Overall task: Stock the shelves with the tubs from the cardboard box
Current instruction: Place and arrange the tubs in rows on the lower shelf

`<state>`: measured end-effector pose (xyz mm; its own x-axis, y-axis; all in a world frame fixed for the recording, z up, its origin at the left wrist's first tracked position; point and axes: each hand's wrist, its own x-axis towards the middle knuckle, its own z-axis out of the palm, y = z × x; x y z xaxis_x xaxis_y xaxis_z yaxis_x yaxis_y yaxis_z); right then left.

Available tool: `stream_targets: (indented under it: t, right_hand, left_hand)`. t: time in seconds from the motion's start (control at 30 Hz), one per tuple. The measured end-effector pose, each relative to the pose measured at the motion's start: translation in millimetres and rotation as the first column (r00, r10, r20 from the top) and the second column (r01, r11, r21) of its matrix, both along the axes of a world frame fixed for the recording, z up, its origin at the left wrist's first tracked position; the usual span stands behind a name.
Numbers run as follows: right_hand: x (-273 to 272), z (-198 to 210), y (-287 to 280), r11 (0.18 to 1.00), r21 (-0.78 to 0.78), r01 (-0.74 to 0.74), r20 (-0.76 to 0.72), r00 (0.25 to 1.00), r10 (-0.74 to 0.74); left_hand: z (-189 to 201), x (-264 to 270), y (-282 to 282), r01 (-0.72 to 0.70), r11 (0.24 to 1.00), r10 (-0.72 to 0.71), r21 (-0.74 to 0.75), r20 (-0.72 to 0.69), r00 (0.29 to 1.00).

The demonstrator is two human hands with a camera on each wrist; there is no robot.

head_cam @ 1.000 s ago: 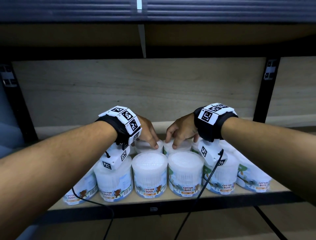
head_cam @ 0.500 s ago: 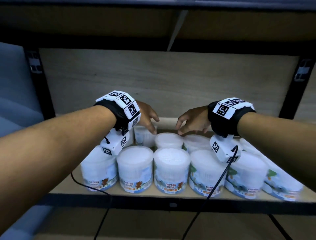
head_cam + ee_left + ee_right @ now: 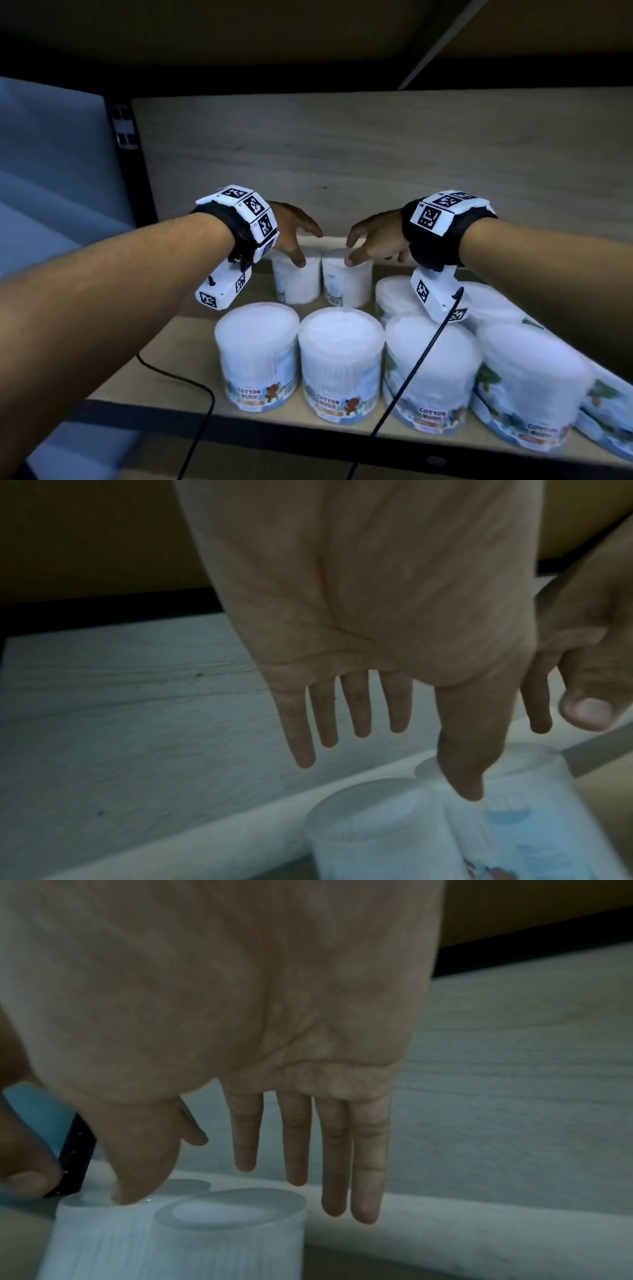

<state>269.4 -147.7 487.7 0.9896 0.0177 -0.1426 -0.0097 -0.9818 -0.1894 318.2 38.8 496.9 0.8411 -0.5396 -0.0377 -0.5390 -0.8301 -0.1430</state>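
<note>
The shelf (image 3: pixel 178 346) is a light wooden board with a dark front rail; a pale wood-grain back panel (image 3: pixel 342 154) closes it behind.

Left hand (image 3: pixel 291 233): positioned above the rear row, palm down. In the left wrist view the four fingers (image 3: pixel 356 710) extend straight and slightly spread, with the thumb angled downward. The hand holds nothing. The thumb tip lies over the top of the rear-left tub (image 3: pixel 297 279); contact cannot be confirmed.

The rear-left tub stands upright near the back panel. The rear-right tub (image 3: pixel 346 281) stands upright immediately beside it, the two sides touching or nearly so.

Right hand (image 3: pixel 375 238): positioned above the rear-right tub, palm down. In the right wrist view the fingers (image 3: pixel 334 1164) hang straight and close together, with the thumb pointing down toward the tub lids. The hand holds nothing. Thumb contact with the lid cannot be confirmed.

Front row: four tubs labelled "COTTON BUDS" stand upright along the front edge, packed side by side: the front-left tub (image 3: pixel 258 356), the second tub (image 3: pixel 340 363), the third tub (image 3: pixel 433 373) and the fourth tub (image 3: pixel 529 387). Further tubs stand behind them at the right, partly hidden by the right wrist camera (image 3: pixel 436 294).

A black cable (image 3: pixel 191 383) runs from each wrist unit down past the front rail.
</note>
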Motion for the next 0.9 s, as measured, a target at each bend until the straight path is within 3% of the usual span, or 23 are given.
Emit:
stream_targets:
  t: [0.33, 0.6, 0.9]
  right_hand:
    - [29, -2, 20, 0.992, -0.106, -0.06, -0.08, 0.995, 0.052]
    - [41, -3, 22, 0.998, -0.045, -0.036, -0.087, 0.996, 0.032]
    - [46, -6, 16, 0.999, -0.017, -0.04, -0.085, 0.996, 0.039]
  left_hand:
    - [-27, 36, 7, -0.047, 0.998, 0.054, 0.051, -0.141, 0.989]
    - [-27, 38, 5, 0.001, 1.0, -0.005, -0.023, -0.154, 0.988]
    - [-29, 33, 5, -0.041, 0.998, 0.036, -0.047, -0.119, 0.992]
